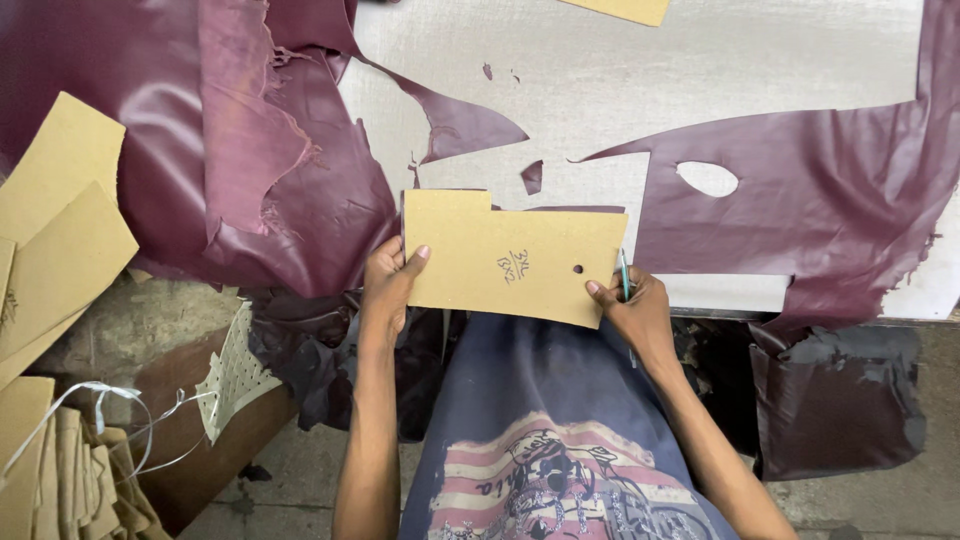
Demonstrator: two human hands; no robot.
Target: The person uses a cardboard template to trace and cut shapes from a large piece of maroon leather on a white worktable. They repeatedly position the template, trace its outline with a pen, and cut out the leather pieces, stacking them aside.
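Cardboard template [515, 262], flat and tan, with a stepped upper edge and a small round hole near its right side, lies in the centre of the frame, over the near edge of the pale work table [640, 80]. The left hand [388, 282] grips its left edge, thumb on top and fingers underneath. The right hand [638, 308] pinches its lower right corner and also holds a thin pen-like tool [624, 275] upright, just beside the template's right edge.

A strip of dark maroon leather shows just above the template's top edge. A large maroon leather sheet [230, 140] with torn, ragged edges fills the upper left and touches the template's left side. Another maroon leather piece [820, 210], with an oval cut-out, lies to the right, near the template. Bare table surface opens above the template, between the two sheets. More tan cardboard pieces [60, 220] are stacked at the left edge of the frame, well apart.
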